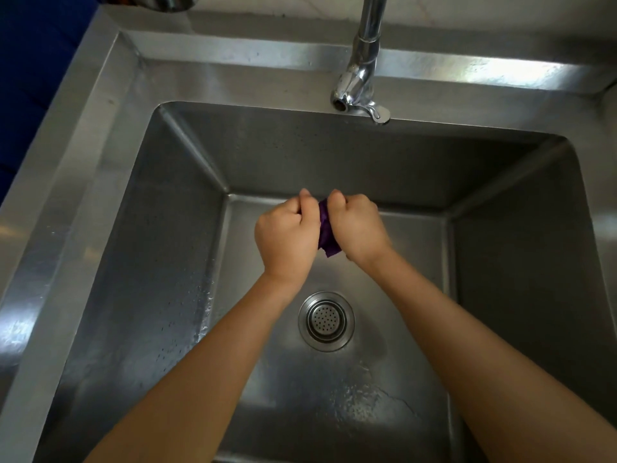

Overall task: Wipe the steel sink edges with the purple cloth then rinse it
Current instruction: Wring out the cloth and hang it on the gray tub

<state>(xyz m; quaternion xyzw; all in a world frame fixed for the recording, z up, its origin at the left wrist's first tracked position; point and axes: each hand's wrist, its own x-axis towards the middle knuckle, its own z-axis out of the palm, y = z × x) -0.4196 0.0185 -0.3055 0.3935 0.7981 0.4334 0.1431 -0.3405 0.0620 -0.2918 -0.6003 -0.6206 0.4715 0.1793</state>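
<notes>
Wringing step: left hand (285,233) and right hand (357,227), fists clenched around the bunched purple cloth (326,233) above the steel sink (173,248) basin, should counter-twist firmly over the drain strainer (326,321).

- I see a chrome tap (362,61) standing at the far side, with a small lever at its foot.
- A round perforated drain strainer (326,321) lies nearer me.
- A dark blue surface (33,61) fills my far left.
- A shiny metal vessel (170,1) at the top left is cut off by the frame.
</notes>
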